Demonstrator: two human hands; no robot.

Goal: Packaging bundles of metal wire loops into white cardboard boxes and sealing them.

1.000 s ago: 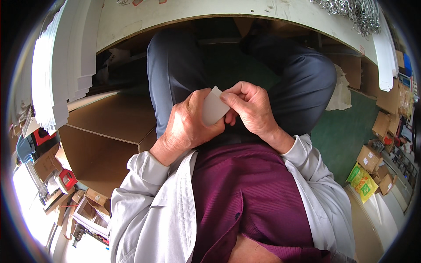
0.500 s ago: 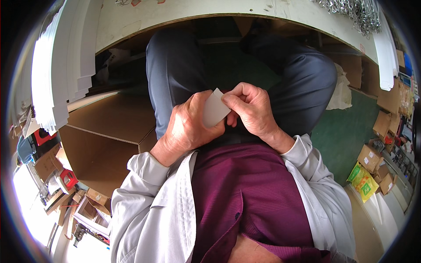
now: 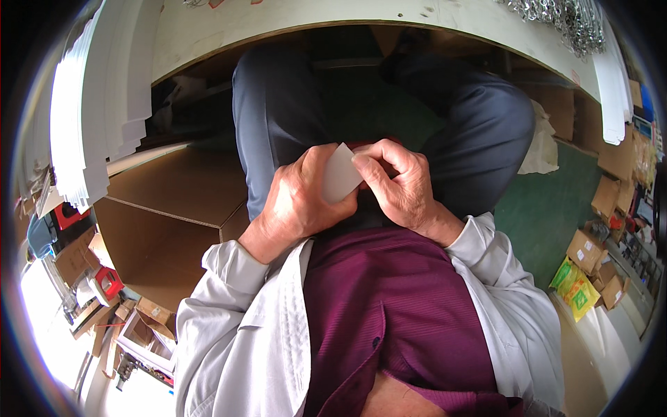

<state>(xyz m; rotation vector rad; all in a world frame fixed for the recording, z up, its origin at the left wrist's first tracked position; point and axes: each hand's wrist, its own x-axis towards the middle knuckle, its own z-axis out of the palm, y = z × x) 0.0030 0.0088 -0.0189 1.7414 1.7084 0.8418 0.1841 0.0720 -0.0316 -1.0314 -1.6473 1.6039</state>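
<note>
Between my hands, above my lap, is a small flat white card [image 3: 340, 175] with one corner pointing up and away from me. It could be a single piece or a thin stack; I cannot tell. My left hand [image 3: 300, 187] is closed around its left and lower edges, thumb along the near side. At the right edge, my right hand [image 3: 399, 182] pinches with thumb and forefinger by the card's upper right side. The other right fingers curl underneath and are partly hidden.
A white worktable [image 3: 313, 14] runs across the far side, with a heap of metal chains [image 3: 566, 24] at its right. White strips [image 3: 104, 97] hang at the left above an open cardboard box [image 3: 163, 222]. Small cartons [image 3: 587, 250] and a yellow-green bag [image 3: 577, 288] lie at the right.
My right hand has turned slightly, its fingers tucking in lower behind the thumb. The card and my left hand stay almost in place.
</note>
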